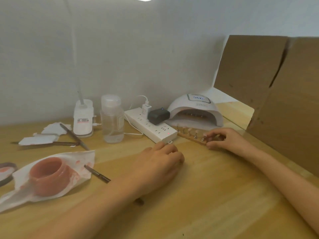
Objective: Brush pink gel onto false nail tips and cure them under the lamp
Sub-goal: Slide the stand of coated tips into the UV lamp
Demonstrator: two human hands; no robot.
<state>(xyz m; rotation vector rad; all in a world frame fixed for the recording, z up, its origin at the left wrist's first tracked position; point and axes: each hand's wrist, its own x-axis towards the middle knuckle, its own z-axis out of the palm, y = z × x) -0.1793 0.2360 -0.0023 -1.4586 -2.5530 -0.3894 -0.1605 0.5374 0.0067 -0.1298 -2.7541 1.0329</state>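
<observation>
While the right hand (222, 138) curls its fingers and thumb round the near end of the wooden holder (191, 135), pinching it from both sides, the left hand (158, 163) rests knuckles-up on the surface (207, 187) with its fingers loosely curled and nothing visible in them. The holder lies flat on the surface and runs away from the right fingers toward the far left, carrying a row of pinkish nail tips (189, 129) upright on small pegs. Just beyond the holder, on the far side from the right fingers, stands the white lamp (195, 109), its open mouth facing the holder; the holder lies outside that mouth. A white power strip (150, 128) lies just beyond the left fingers, its near end between the two hands. Well to the left of the left fingers, the open pink gel jar (49, 176) sits on a pink-stained tissue (82, 163). A dark brush (97, 174) lies beside the jar with its tip on the tissue, and its handle passes under the left forearm. A clear bottle (112, 119) stands beyond and left of the left fingers, and brown cardboard (276, 83) rises to the right of the right fingers.
</observation>
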